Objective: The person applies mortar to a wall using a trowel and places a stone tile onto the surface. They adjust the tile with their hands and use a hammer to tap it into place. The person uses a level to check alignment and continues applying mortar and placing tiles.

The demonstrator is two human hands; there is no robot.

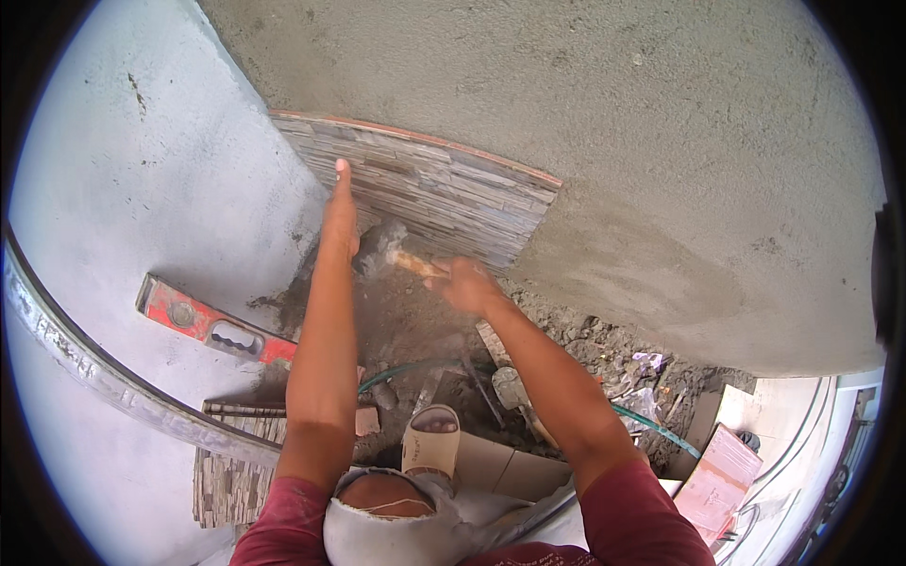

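A stone-strip patterned tile [415, 179] with a reddish top edge stands against the grey mortared wall [604, 85]. My left hand [342, 215] is stretched out flat at the tile's left part, seen mostly edge-on, with a finger pointing up. Lower and to the right, my right hand [464, 285] is closed around the wooden handle of what looks like a mallet [415, 263]. Its dark, mortar-smeared head points left, close to the tile's lower part and near my left wrist. Whether the head touches the tile I cannot tell.
A red spirit level [193, 316] leans at the white wall [142, 189]. A long metal straightedge [123, 391] curves across the left. Patterned tiles [222, 486] lie below. Loose mortar and rubble [604, 344], a green hose [661, 431], a trowel [514, 391] and a pinkish box [722, 476] lie around.
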